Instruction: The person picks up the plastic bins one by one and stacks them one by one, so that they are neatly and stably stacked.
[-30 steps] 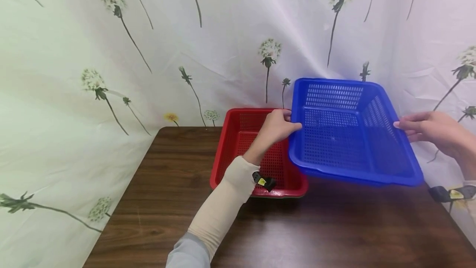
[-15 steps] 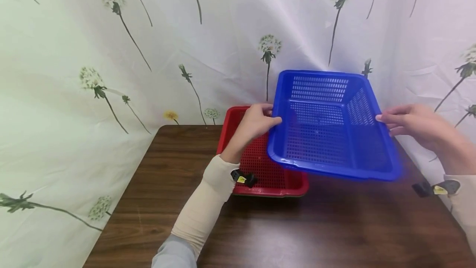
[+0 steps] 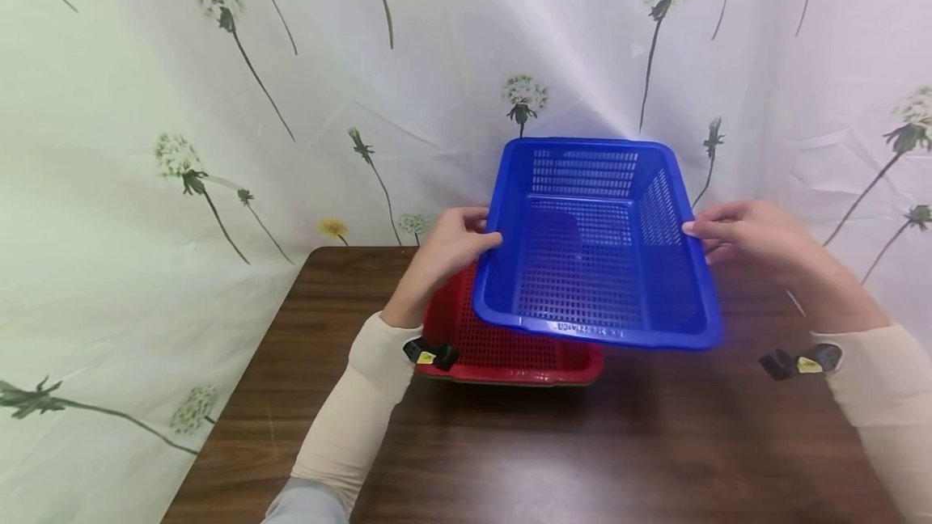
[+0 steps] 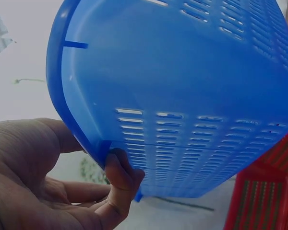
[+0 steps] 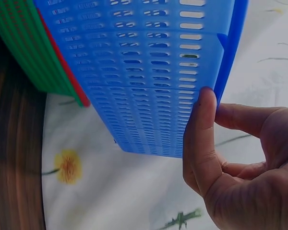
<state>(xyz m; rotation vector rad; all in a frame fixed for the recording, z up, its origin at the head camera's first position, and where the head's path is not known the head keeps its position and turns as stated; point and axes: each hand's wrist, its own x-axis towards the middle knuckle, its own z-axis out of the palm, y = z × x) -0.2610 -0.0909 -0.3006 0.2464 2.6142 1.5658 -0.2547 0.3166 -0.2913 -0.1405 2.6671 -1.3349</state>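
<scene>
A blue perforated plastic basket (image 3: pixel 582 265) is held up in the air, tilted, overlapping the red basket (image 3: pixel 510 362) in the head view. My left hand (image 3: pixel 447 249) pinches its left rim, thumb on top and fingers beneath. On the opposite rim my right hand (image 3: pixel 750 237) pinches in the same way. In the left wrist view the fingers (image 4: pixel 120 179) curl under the rim. The red basket rests on the table, partly hidden by the blue one. In the right wrist view a green basket (image 5: pixel 33 52) shows against the red one's rim.
The dark wooden table (image 3: pixel 349 427) reaches back to a pale curtain (image 3: pixel 437 63) printed with dandelions. Its left edge (image 3: pixel 247 362) shows in the head view. A black strap device (image 3: pixel 431 356) sits on each wrist.
Both hands have carried the blue basket leftward, from the right of the red basket to above it. The red basket has stayed in place.
</scene>
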